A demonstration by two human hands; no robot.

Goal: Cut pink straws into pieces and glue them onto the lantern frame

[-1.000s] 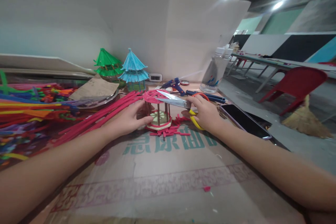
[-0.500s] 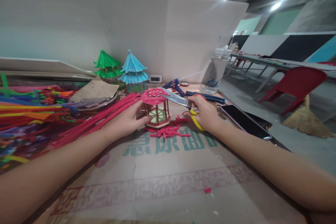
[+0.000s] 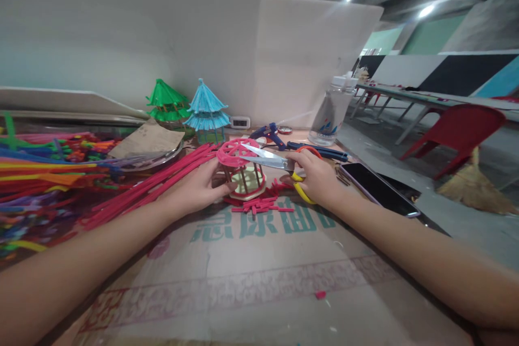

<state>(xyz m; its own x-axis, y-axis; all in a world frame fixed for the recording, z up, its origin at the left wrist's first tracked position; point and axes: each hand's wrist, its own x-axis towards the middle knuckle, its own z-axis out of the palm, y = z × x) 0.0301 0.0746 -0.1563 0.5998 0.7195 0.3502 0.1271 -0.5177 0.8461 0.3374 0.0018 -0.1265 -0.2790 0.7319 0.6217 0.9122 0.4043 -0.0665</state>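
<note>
A small pavilion frame [image 3: 244, 181] with a pink spoked top, brown posts and a pale base rimmed in red stands on the table. My left hand [image 3: 206, 184] grips its left side between thumb and fingers. In my right hand [image 3: 314, 175] are scissors [image 3: 273, 161] with yellow and orange handles. Their blades are parted and reach left over the pink top. Short red pieces [image 3: 261, 205] lie in front of the frame's base. Long red pipe cleaners [image 3: 150, 184] run behind and under my left forearm.
Green [image 3: 166, 100] and blue [image 3: 206, 105] model pavilions stand at the back beside a small digital clock [image 3: 240, 122]. A glue gun [image 3: 270, 134], water bottle [image 3: 330, 111] and phone [image 3: 379, 189] are to the right. Colored pipe cleaners [image 3: 52, 167] fill the left.
The scissors' blades have opened wider over the pink top. The frame has tilted and shifted slightly under my left hand.
</note>
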